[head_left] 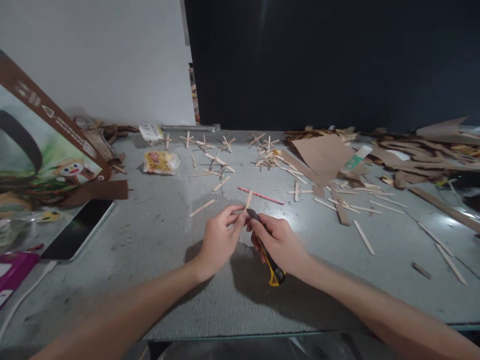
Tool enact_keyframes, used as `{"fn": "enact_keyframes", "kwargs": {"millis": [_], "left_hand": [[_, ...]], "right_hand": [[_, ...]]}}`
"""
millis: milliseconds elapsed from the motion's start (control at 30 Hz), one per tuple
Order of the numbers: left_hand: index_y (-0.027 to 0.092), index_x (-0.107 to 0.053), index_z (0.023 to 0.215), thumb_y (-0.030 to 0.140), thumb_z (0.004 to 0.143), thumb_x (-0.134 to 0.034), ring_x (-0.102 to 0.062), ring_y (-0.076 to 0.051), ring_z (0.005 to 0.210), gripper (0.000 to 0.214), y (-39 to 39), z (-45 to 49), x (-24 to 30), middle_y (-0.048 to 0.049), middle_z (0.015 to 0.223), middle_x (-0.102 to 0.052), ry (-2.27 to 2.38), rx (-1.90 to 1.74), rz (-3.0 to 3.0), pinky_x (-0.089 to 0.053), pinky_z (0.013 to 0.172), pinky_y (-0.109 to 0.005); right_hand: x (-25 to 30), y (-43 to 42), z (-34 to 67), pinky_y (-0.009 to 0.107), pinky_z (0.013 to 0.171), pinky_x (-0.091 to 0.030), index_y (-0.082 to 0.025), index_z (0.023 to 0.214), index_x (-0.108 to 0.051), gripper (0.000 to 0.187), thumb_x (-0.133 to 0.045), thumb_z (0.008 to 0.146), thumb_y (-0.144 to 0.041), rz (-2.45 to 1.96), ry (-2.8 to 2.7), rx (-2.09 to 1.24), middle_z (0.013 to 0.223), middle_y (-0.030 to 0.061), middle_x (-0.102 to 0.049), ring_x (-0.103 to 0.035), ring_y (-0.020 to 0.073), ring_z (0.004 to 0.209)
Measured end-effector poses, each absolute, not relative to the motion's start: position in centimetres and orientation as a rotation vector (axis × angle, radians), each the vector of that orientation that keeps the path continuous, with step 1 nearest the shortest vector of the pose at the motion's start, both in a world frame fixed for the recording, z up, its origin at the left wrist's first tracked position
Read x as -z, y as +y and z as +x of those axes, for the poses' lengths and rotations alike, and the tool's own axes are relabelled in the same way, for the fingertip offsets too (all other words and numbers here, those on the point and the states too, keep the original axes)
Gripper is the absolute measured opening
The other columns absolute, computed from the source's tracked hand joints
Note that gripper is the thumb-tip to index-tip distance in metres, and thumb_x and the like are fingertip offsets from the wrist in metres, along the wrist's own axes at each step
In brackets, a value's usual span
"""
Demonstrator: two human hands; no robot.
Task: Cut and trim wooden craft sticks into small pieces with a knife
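Observation:
Pinched between the fingertips of my left hand (221, 239) is a small popsicle stick (249, 199), its upper end pointing away from me. My right hand (280, 240) wraps round a black and yellow utility knife (276, 272). The knife's front end meets the stick close to my left fingertips; its blade is too small to make out. Just beyond both hands lies a red patterned pencil (261, 195). A loose stick (202, 208) rests to the left of it, and crossed sticks (216, 162) lie further back.
At the left are a phone (78, 231) with a white cable, a purple packet (17, 270) and a large printed bag (48, 130). A yellow snack packet (160, 163) lies behind. Brown cardboard (318, 157), a glue stick (355, 159) and many scattered sticks (363, 237) spread over the right.

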State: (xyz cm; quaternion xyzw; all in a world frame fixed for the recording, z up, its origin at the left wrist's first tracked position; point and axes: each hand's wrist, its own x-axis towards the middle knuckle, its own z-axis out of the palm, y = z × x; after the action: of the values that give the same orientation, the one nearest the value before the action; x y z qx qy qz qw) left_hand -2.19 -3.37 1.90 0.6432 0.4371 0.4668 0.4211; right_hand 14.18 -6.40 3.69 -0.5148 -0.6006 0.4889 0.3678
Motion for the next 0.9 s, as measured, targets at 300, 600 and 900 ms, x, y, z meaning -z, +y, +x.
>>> {"fn": "enact_keyframes", "kwargs": {"millis": [300, 600, 900], "left_hand": [[0.020, -0.072, 0.079, 0.051, 0.096, -0.066, -0.071, -0.018, 0.070, 0.036, -3.11, -1.86, -2.80, -0.0046, 0.073, -0.075, 1.036, -1.216, 1.497, -0.058, 0.068, -0.029], [0.021, -0.070, 0.077, 0.051, 0.097, -0.063, -0.066, -0.018, 0.068, 0.037, -3.14, -1.84, -2.77, -0.0026, 0.073, -0.073, 1.130, -1.236, 1.554, -0.051, 0.065, -0.029], [0.021, -0.065, 0.072, 0.049, 0.097, -0.062, -0.062, -0.015, 0.064, 0.038, -3.09, -1.90, -2.86, -0.0008, 0.068, -0.067, 1.104, -1.229, 1.557, -0.051, 0.063, -0.027]], "right_hand": [[-3.45, -6.51, 14.06, 0.022, 0.035, -0.044, -0.023, 0.085, -0.053, 0.037, -0.048, 0.100, -0.057, -1.317, -1.518, -1.257, 0.058, -0.0053, -0.057, -0.054, 0.0105, 0.037], [-3.71, -6.72, 13.81, 0.020, 0.034, -0.042, -0.023, 0.084, -0.053, 0.039, -0.052, 0.097, -0.060, -1.258, -1.410, -1.383, 0.058, -0.0062, -0.058, -0.053, 0.0095, 0.036], [-3.94, -6.79, 13.83, 0.021, 0.034, -0.042, -0.023, 0.084, -0.053, 0.040, -0.056, 0.094, -0.061, -1.263, -1.375, -1.427, 0.057, -0.0063, -0.057, -0.052, 0.0097, 0.036]]}}
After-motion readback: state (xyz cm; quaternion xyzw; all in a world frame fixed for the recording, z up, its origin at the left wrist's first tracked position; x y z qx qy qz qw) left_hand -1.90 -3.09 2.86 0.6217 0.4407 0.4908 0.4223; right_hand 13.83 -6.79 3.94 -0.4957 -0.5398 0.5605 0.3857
